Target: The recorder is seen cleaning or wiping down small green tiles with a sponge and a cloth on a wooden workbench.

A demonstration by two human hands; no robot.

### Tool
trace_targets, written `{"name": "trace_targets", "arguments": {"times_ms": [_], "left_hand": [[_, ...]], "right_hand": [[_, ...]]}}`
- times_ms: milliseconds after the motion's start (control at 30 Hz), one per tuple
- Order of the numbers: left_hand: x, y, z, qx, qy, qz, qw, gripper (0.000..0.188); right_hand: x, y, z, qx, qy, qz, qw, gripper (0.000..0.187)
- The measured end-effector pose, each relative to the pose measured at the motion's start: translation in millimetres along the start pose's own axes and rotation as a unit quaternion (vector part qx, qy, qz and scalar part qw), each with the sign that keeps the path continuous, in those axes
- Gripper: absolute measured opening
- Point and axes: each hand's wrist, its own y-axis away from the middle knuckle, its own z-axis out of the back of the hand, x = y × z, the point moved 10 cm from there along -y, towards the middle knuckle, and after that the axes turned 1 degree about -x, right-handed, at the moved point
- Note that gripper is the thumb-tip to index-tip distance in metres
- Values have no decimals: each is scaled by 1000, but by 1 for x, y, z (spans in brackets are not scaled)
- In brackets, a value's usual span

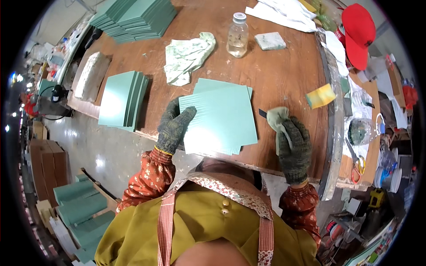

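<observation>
A small fanned stack of pale green panels (222, 117) lies near the front edge of the wooden table. My left hand (174, 126), in a dark knit glove, grips the stack's left edge, thumb on top and fingers hidden beneath. To the right of the stack, my gloved right hand (293, 144) is closed on a pale wadded cloth (278, 117). A dark flat strip (262, 113) sticks out of the cloth toward the panels; the rest of it is covered. Another pile of green panels (120, 99) sits to the left.
Tall green stacks (137, 17) stand at the far left. Behind my panels are a crumpled cloth (188, 57), a glass jar (238, 35) and a flat pad (270, 41). A yellow sponge (321, 96) lies right; scissors (355, 164) rest on a side table. A wrapped block (92, 76) sits left.
</observation>
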Motion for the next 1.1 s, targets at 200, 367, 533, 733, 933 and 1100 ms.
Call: {"name": "trace_targets", "arguments": {"times_ms": [200,367,533,733,933,1100], "left_hand": [[-18,21,6,-20,169,-2,985,39],[-89,63,-3,9,140,-211,967,43],[-124,84,7,33,62,-321,944,40],[-109,78,21,13,127,-294,947,41],[-85,50,47,-96,191,-179,960,36],[-46,20,50,-44,330,-36,942,29]], "right_hand": [[90,-50,-10,-73,-62,180,979,43],[211,-42,-14,-61,-16,397,916,53],[221,-69,-17,34,87,364,927,36],[32,-120,-23,-20,150,176,973,35],[17,-109,-5,-11,264,95,960,55],[140,-51,-21,82,188,341,917,54]]}}
